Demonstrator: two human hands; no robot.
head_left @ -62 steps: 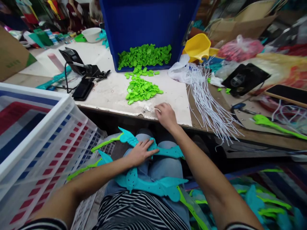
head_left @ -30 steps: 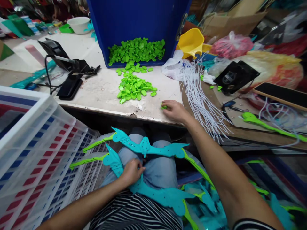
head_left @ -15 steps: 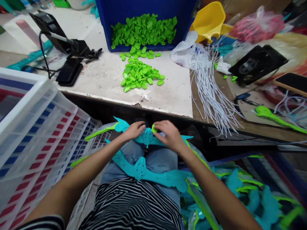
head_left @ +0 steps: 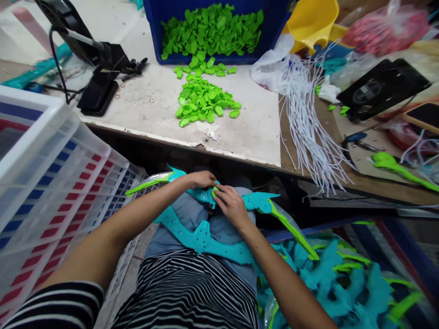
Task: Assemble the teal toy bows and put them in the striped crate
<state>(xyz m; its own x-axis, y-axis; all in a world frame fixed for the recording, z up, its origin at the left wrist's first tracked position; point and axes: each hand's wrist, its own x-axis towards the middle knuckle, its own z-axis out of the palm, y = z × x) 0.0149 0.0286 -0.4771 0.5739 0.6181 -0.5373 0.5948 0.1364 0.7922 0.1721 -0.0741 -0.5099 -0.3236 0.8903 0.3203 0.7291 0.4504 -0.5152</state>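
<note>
Across my knees lies a turquoise toy bow with lime-green limbs at both ends. My left hand grips the bow near its middle, with fingertips closed against the centre piece. A small lime-green plastic cap sits at the bow's centre, held by the fingertips of my right hand. Whether the cap is seated there cannot be made out, since my fingers partly cover it. Nearer my waist, a second turquoise toy bow rests on my lap, its centre disc facing up with small holes.
Loose green caps are piled on the worktable before a blue bin. White cords hang over the table edge. A white plastic basket stands left. Many turquoise and green bow parts fill a sack at right.
My right hand has moved left and brought the green cap onto the bow's centre. My left hand has shifted right to meet it. The camera view has tilted slightly.
</note>
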